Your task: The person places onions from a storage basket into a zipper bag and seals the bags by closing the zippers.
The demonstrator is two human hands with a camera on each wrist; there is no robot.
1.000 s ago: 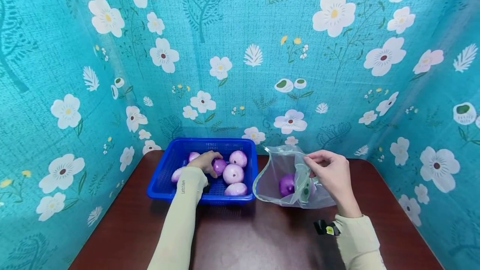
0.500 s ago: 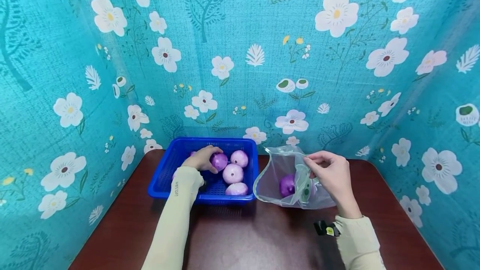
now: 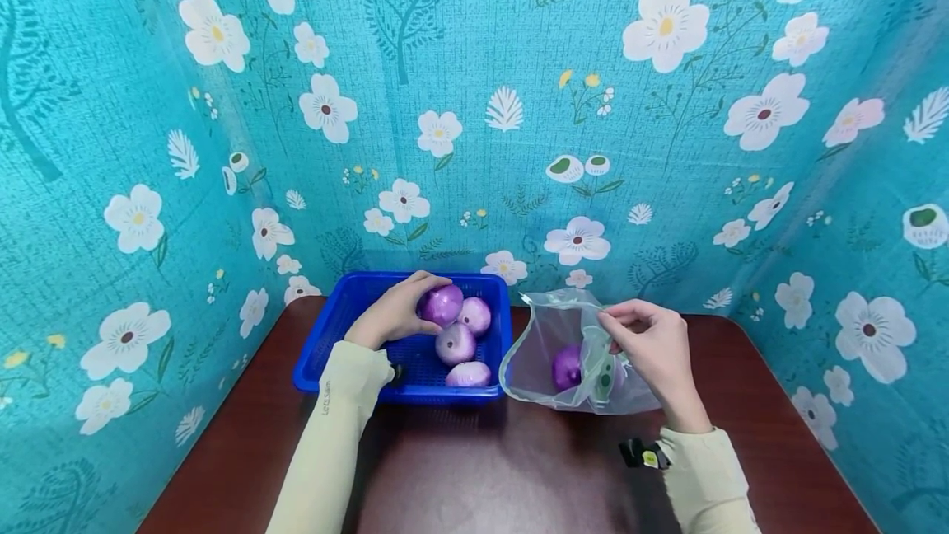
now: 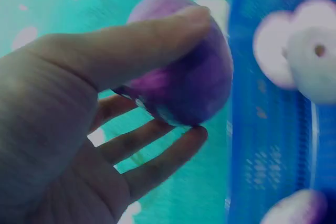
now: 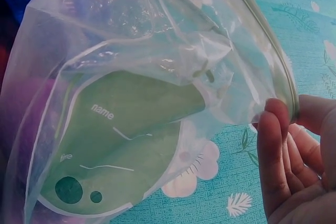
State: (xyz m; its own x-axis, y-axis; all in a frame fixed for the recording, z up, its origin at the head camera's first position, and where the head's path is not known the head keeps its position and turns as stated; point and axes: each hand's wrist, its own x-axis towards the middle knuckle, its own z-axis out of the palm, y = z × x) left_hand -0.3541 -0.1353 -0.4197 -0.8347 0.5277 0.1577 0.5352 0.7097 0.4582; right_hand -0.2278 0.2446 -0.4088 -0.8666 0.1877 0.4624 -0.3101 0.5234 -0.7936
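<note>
My left hand (image 3: 395, 311) grips a purple onion (image 3: 441, 305) above the blue basket (image 3: 315, 350); in the left wrist view the thumb lies across this onion (image 4: 194, 85). Close to it in the basket, one onion (image 3: 455, 344) rests against others. With thumb and fingertips, my right hand (image 3: 656, 353) pinches the edge of a clear zip bag (image 3: 544, 334), whose mouth gapes toward the basket. Inside the bag sits another purple onion (image 3: 567, 367). A green label (image 5: 121, 140) printed "name" shows on the bag in the right wrist view.
The basket and bag stand side by side at the back of a dark brown table (image 3: 460, 468). A teal flowered cloth (image 3: 474, 171) hangs behind and on both sides. My hand and sleeve hide part of the basket's left side.
My left hand has lifted the purple onion off the basket floor, upward and slightly right. An onion beside it has tilted. My right hand and the bag have stayed nearly still.
</note>
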